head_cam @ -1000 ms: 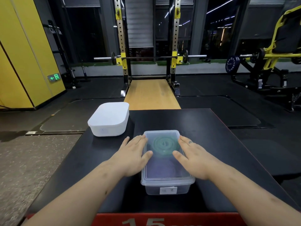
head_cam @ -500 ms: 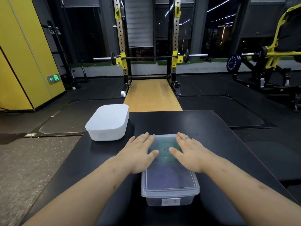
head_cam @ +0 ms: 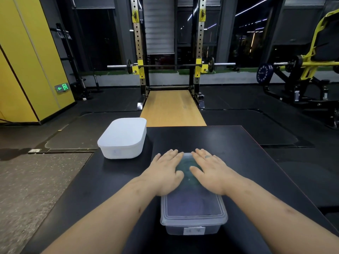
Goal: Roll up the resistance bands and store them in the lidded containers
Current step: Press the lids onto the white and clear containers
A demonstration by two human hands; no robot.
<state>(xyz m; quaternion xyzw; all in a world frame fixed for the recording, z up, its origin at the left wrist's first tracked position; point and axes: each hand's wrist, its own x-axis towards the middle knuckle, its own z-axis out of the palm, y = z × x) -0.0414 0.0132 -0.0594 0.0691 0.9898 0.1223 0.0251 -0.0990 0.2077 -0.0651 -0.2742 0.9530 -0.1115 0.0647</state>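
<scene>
A gym at night: a squat rack with a loaded barbell stands at the far end of a wooden lifting strip, with a yellow wall to the left. The head view looks down on a black platform that serves as the work surface. On it, in front of the person, sits a clear container with its lid in place. Through the lid a coiled green band shows in the far half, and a darker purplish shape lies in the near half, too blurred to name. The left hand and right hand lie flat on the far part of the lid, fingers straight and spread and palms down, which looks like pressing it closed. A white container, also lidded, stands well apart at the far left, close to the platform's left edge. No loose band is in sight, so the storing looks nearly done, with only the seating of this lid to finish. Bare surface lies to the right of the clear box before the platform's slanting right edge. To the left there is a gap between the two boxes.
</scene>
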